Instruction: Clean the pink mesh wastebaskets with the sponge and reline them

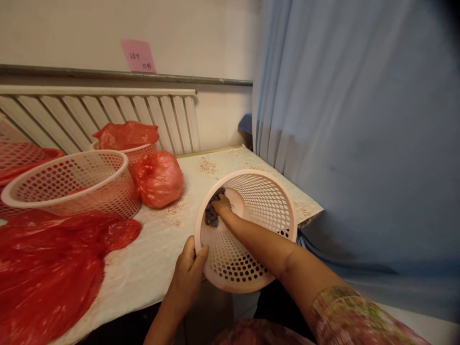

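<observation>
A pale pink perforated plastic basket (268, 201) is tipped so its mouth faces me, at the near edge of the table. My left hand (190, 263) grips its rim at the lower left, thumb over the edge. Deep inside the basket, my right hand (223, 205) presses a dark grey crumpled cloth (212, 215) against the inner left wall. The fingers of that hand are bent around the cloth and partly hidden by it.
On the left of the patterned tablecloth (161, 244) stand another pink basket (131, 191), a tied red plastic bag (160, 179) and a spread red bag (53, 273). Behind are a radiator (125, 108) and a wall; a blue curtain (359, 143) hangs at right.
</observation>
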The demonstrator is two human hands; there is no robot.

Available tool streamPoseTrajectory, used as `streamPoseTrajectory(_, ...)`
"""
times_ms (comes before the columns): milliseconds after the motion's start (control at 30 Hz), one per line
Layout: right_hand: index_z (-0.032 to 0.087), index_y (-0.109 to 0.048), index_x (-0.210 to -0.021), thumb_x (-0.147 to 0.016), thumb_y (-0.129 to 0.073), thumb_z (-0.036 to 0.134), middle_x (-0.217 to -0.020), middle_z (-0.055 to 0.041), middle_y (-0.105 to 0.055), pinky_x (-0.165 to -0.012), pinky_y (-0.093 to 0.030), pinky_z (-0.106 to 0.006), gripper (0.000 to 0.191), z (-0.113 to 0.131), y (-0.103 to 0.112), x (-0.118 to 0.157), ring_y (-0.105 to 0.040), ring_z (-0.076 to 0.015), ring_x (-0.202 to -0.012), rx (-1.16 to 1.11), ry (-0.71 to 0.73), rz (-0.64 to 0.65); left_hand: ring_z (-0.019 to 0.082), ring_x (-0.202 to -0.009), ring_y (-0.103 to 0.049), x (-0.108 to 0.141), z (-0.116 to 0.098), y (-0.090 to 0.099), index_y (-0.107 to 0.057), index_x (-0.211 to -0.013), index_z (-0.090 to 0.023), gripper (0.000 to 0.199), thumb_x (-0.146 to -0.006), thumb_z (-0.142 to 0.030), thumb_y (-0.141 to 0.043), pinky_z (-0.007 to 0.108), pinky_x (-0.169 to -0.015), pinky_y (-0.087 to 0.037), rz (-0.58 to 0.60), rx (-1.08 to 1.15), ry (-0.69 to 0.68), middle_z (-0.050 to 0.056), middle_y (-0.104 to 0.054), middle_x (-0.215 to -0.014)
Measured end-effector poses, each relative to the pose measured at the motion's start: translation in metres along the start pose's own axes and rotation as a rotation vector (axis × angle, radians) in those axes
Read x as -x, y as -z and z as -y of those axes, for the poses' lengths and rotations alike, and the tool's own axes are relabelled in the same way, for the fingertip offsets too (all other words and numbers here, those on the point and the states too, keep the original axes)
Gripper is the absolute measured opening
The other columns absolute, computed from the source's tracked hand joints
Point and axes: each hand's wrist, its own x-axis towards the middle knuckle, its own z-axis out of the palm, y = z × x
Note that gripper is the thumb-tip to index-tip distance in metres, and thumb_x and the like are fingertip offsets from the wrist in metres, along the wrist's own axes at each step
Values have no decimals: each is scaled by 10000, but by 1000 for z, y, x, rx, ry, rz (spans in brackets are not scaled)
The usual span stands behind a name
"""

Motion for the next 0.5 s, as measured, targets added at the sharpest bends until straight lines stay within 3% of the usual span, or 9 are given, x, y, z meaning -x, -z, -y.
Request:
streamPoseTrajectory(200,162,-637,-1042,-718,-557,145,-1038,-68,-693,-739,-468,-221,335,-1,-3,27,-643,-190,-899,242,192,243,175,-737,-523,3,-3,-2,-524,-953,-200,236,-867,-418,-493,276,-647,-440,2,82,44,-13,-579,-801)
streamPoseTrajectory(400,218,-689,-993,-723,-574,111,-1039,-36,-701,-792,-462,-267,312,-17,9,45,-643,-208,-920,474,421,480,148,-640,-460,4,12,-6,-532,-847,-200,245,-848,-444,-511,243,-565,-392,-196,65,30,-44,-505,-674)
streamPoseTrajectory(500,213,-708,-850,-715,-615,115,-982,-36,-712,-837,-455,-291,191,-19,16,46,-633,-209,-927,566,477,539,142,-622,-443,6,16,-9,-538,-877,-200,251,-853,-448,-509,240,-557,-380,-238,61,27,-46,-506,-673)
